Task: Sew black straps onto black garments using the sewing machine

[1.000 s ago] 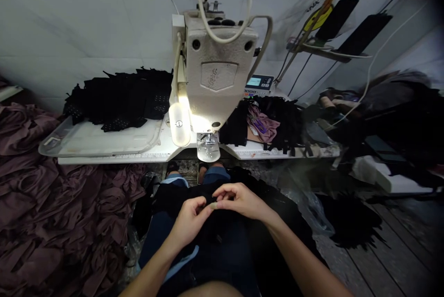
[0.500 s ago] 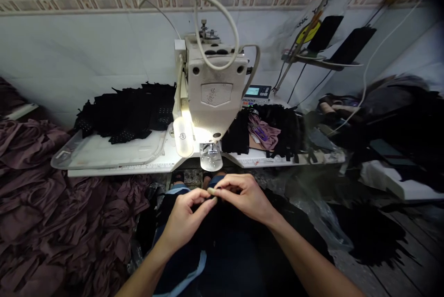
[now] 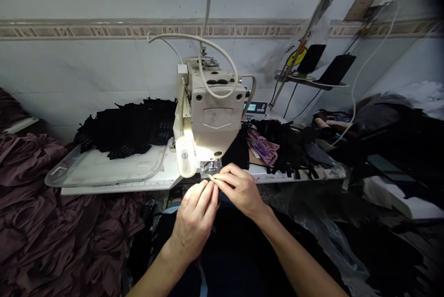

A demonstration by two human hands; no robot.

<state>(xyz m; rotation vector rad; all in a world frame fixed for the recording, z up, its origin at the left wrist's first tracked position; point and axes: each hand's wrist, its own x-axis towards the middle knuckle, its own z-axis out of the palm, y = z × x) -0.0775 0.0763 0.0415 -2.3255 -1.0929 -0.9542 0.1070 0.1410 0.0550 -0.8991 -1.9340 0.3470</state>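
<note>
Closer to the sewing machine [image 3: 217, 116] than half a second ago, our left hand [image 3: 196, 216] and right hand [image 3: 241, 190] meet, fingertips pressed together; what they pinch, we cannot tell. Just beyond stands this machine, with black fabric pieces [image 3: 126, 126] at its left and mauve cloth [image 3: 266, 150] at its right.

Bent-fingered hands [image 3: 196, 213] [image 3: 243, 191] close together

Two hands [image 3: 196, 218] [image 3: 244, 193], two black thread cones [image 3: 311, 60] [image 3: 337, 69]
</note>
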